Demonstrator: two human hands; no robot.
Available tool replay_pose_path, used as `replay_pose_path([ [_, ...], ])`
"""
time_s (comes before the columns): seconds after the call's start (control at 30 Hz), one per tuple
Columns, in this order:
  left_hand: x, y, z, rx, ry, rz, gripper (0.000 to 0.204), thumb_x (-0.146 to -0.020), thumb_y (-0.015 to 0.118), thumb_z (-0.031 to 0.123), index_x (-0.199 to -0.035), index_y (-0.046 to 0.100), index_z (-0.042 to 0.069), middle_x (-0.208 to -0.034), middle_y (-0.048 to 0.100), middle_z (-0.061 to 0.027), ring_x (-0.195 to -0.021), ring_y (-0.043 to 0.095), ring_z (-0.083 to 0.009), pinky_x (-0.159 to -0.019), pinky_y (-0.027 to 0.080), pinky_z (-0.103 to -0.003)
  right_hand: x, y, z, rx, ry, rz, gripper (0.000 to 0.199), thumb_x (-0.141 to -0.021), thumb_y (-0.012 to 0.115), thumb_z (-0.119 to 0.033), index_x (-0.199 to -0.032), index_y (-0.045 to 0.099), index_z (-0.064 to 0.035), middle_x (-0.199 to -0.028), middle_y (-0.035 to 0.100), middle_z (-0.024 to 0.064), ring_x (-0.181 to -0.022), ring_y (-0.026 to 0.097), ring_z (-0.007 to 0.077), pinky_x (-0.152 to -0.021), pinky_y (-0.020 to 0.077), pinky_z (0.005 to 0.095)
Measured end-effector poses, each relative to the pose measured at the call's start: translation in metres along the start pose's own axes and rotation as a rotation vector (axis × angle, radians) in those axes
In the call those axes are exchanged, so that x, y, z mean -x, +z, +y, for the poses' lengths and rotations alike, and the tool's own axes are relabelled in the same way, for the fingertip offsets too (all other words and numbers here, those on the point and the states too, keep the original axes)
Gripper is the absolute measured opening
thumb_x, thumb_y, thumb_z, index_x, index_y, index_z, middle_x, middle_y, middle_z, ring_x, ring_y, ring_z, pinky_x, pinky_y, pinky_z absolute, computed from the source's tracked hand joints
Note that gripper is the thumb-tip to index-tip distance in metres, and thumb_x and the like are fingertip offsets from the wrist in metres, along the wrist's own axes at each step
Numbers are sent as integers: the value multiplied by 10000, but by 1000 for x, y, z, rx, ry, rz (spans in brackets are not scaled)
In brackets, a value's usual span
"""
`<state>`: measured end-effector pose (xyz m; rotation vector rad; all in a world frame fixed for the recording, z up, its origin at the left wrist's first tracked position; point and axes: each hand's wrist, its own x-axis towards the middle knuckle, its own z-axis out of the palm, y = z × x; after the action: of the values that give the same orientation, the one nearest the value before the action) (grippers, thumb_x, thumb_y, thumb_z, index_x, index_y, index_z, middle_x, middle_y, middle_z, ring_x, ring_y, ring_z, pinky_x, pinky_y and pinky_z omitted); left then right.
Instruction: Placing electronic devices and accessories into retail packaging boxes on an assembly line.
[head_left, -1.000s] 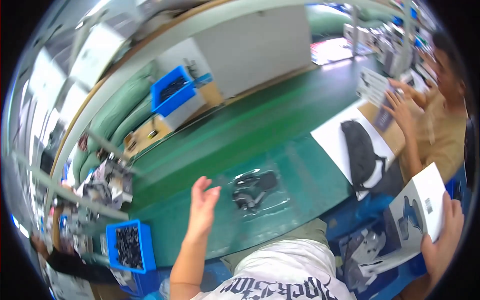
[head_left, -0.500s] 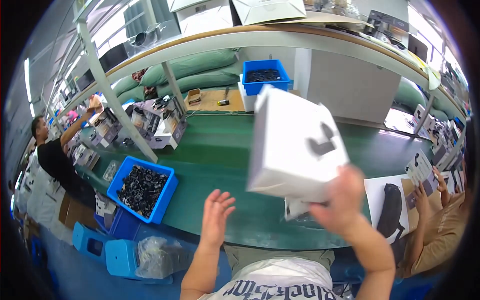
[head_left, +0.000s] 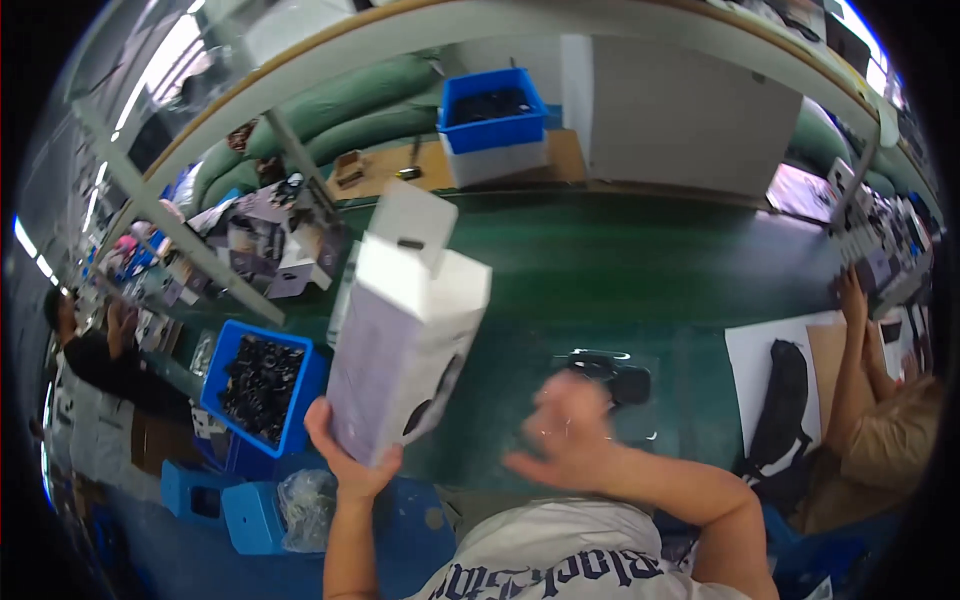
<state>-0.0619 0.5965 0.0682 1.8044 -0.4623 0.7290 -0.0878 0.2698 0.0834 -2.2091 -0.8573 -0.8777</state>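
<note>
Head view:
- Left hand point(head_left: 350, 462): low centre-left, fingers and thumb clamped on the bottom end of a white box point(head_left: 405, 335).
- White box: tall carton, tilted, raised above the green table point(head_left: 650, 270); top flap open and standing up; dark product picture on the lower face.
- Right hand point(head_left: 570, 430): blurred, fingers spread apart, holding nothing; raised just in front of a bagged black item point(head_left: 612, 378).
- Bagged black item: flat on the green table in a clear plastic sleeve, partly hidden behind the right hand.
- Blue bin point(head_left: 262, 385): left of the box, at the near table edge, filled with small black parts.
- Second blue bin point(head_left: 492, 108): far side of the table, set on a white box, dark contents.
- White sheet point(head_left: 775, 385): right side of the table, with a black bag shape lying on it.
- Other person's hand point(head_left: 853, 298): far right, reaching onto the table near printed cards.
- Another person point(head_left: 95, 350): far left, dark top, at a cluttered bench.
</note>
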Motion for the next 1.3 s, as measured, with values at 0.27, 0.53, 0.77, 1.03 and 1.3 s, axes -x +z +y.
replay_pose_path([
  [0.27, 88, -57, -109, -717, 502, -567, 758, -727, 723, 161, -1419, 426, 76, -1466, 406, -248, -1332, 429, -465, -1165, 243, -702, 109, -105, 135, -568, 1760, -266, 468, -854, 798, -315, -1056, 669, 88, -975, 649, 170, -850, 630, 206, -795, 538, 304],
  [0.53, 70, 69, 31, -420, 156, -476, 671, -705, 741, 270, -1299, 524, 46, -1474, 411, -235, -1370, 411, -456, -1167, 304, -618, 98, -75, 130, -665, 1803, -248, 379, -852, 810, -237, -1018, 677, 77, -799, 658, 85, -632, 594, 124, -566, 483, 217],
  [0.77, 58, 255, 60, -549, 120, -643, 729, -915, 692, 343, -1426, 405, -90, -1555, 263, -402, -1419, 345, -545, -1139, 362, -560, 107, -88, 117, -772, 1796, -182, 333, -845, 812, -180, -1033, 679, 61, -812, 673, 89, -620, 597, 130, -563, 486, 206],
  [1.03, 93, 283, 62, 12, -270, -671, 724, -911, 709, 292, -1431, 392, -100, -1558, 297, -385, -1389, 436, -496, -1107, 426, -458, 144, -123, 114, -949, 1973, 64, 298, -891, 756, -153, -1133, 671, -1, -971, 707, 78, -732, 662, 166, -661, 546, 258],
  [1.3, 72, 258, 69, -154, 22, -667, 826, -819, 793, 298, -1450, 388, -47, -1560, 342, -323, -1418, 415, -450, -1158, 351, -486, 153, -119, 108, -1103, 1768, 254, 281, -932, 685, -114, -1178, 630, 10, -982, 695, 125, -819, 689, 219, -758, 590, 342],
])
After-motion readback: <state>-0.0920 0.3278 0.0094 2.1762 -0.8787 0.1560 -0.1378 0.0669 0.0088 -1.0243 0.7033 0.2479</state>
